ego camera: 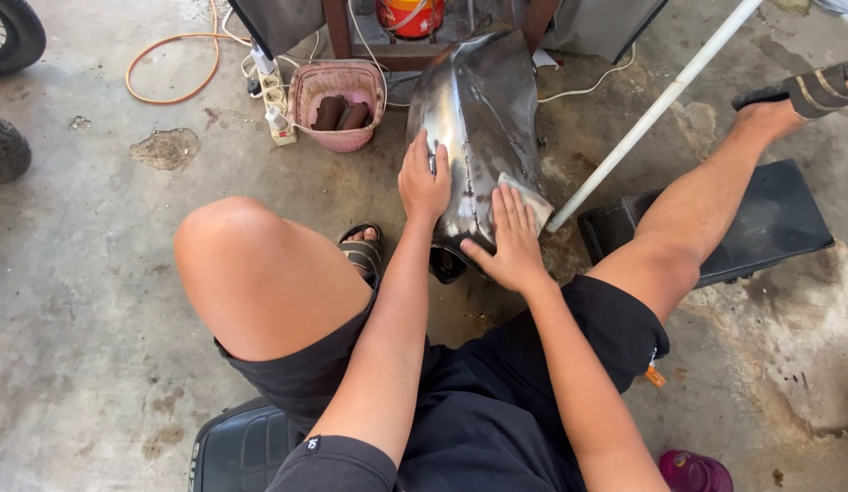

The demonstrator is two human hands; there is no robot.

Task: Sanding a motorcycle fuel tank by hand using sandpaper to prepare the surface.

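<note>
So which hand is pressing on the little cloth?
The right hand, flat on the pale cloth on the bare metal tank. The left hand rests on bare metal, no cloth under it.

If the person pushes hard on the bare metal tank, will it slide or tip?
The metal tank looks stiff and probably smooth. It seems to rest on the concrete floor, so it may slide. The left hand steadies it; the right hand presses a small sheet.

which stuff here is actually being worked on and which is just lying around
In use: bare metal tank, steadied by the left hand; small sanding sheet pressed on it under the right hand.

Lying about: pink basket, power strip, orange hose, white pipe, black seat.
</note>
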